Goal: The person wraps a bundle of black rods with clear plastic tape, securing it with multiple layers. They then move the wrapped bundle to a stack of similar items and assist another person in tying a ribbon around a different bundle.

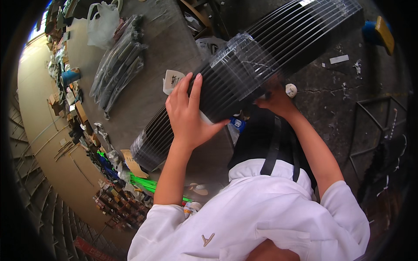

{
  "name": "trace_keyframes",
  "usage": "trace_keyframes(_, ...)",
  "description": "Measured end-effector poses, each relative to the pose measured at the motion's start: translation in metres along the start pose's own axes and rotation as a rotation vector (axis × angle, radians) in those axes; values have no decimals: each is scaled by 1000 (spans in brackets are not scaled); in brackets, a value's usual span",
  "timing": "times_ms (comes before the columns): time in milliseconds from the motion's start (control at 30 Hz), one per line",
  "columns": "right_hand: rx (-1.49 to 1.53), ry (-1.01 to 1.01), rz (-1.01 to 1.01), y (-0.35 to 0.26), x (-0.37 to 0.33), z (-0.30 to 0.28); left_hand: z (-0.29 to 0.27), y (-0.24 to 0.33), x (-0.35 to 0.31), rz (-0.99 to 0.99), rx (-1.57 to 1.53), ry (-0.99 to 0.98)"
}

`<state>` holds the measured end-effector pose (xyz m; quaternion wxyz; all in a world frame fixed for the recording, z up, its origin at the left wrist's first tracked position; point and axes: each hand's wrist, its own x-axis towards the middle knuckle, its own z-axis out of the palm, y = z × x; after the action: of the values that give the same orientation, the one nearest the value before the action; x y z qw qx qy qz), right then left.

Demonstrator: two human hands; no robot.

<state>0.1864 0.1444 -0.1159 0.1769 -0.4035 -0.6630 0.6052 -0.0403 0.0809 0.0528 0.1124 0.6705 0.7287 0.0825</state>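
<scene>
A long bundle of thin dark strips (235, 65) slants across the view from lower left to upper right. Clear film and tape wrap it at its middle and ends. My left hand (187, 111) grips it from above near the lower left half, thumb and fingers spread wide across the strips. A small white patch shows beneath that palm. On the near side, farther right, my right hand (278, 98) holds the bundle from below. Its fingers are partly hidden in shadow behind the strips.
A grey table (161, 39) bears dark plastic-wrapped pieces (119, 65), a white plastic bag (103, 24) and a card with handwriting (173, 80). Bright green strips (143, 182) lie at lower left. On the right are a metal frame (370, 117), a blue-and-yellow object (383, 35) and a round tape roll (291, 90).
</scene>
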Motion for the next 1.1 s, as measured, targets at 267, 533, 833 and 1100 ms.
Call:
trace_keyframes(267,-181,15,-289,34,94,-4,-3,-3,4,-6,-1,-44)
trace_keyframes(533,553,-547,-257,-21,169,10,-22,-43,33,36,-392,-248)
trace_keyframes(833,726,-566,-248,-33,188,16,25,-73,125,-185,-611,-316)
trace_keyframes(1100,662,-437,-156,-31,176,13,35,-64,154,-31,-198,-410)
